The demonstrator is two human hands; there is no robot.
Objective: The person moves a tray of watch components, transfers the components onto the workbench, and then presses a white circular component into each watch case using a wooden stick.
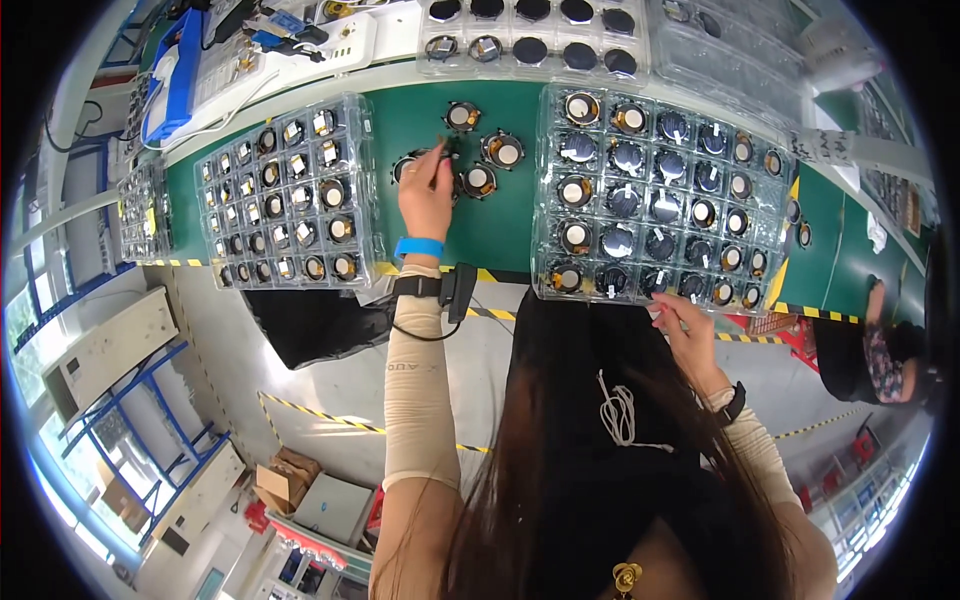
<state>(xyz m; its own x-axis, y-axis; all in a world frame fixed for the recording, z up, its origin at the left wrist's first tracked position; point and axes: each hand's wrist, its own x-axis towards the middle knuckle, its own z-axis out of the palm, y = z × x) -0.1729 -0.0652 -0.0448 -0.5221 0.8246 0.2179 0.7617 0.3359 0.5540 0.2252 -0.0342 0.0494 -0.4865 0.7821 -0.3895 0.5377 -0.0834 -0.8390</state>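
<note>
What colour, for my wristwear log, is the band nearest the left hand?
Blue band, best in the head view.

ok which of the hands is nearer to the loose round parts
Left. The left hand is right at the loose round parts, while the right hand is farther off to their right, by the near edge of a clear tray.

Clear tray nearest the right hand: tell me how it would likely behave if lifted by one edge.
The clear tray would probably flex, since its plastic looks thin and see-through. The many round parts seated in it likely add weight and may make it sag. Tilting could let them shift, since gaps seem to show around them.
</note>
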